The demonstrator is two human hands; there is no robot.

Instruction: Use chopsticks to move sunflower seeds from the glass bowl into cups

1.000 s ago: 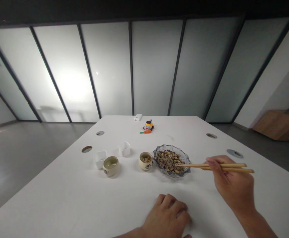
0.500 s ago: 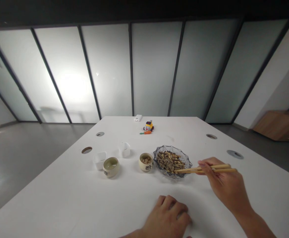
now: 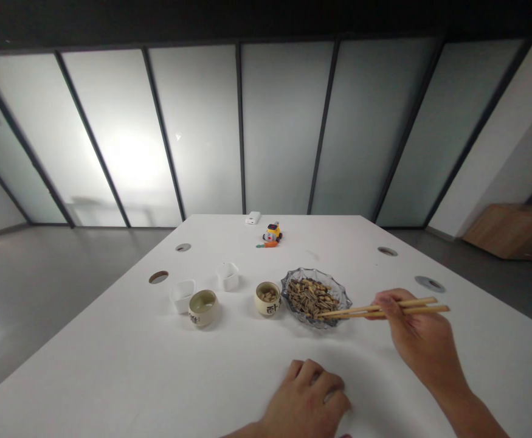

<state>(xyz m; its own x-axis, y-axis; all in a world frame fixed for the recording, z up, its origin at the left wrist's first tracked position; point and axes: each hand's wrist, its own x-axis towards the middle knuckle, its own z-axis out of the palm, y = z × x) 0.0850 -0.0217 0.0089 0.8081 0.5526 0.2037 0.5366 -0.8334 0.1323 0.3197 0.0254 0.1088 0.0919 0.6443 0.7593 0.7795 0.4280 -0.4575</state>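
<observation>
My right hand (image 3: 414,325) grips a pair of wooden chopsticks (image 3: 379,309), their tips in the sunflower seeds (image 3: 314,297) at the near right of the pile. The seeds, with some paler pieces at the back, lie in a scalloped clear glass bowl (image 3: 342,298). Left of it stands a small cream cup (image 3: 267,308) with dark writing, holding a few pale pieces that look like peanuts. My left hand (image 3: 309,398) rests on the white table in front of the bowl, holding nothing, its fingers loosely bent and slightly apart.
Further left are another cream cup (image 3: 202,311) and two white plastic containers, one (image 3: 182,298) behind that cup and one (image 3: 228,278) farther back. A yellow toy vehicle (image 3: 273,233), an orange-handled toy (image 3: 269,244) and a white box-like device (image 3: 253,218) lie toward the far edge. Round holes pierce the tabletop.
My right hand has shifted slightly right along the chopsticks, and their rear ends reach farther right. The tips stay in the seeds. My left hand is nearly unchanged, and the view moved slightly.
</observation>
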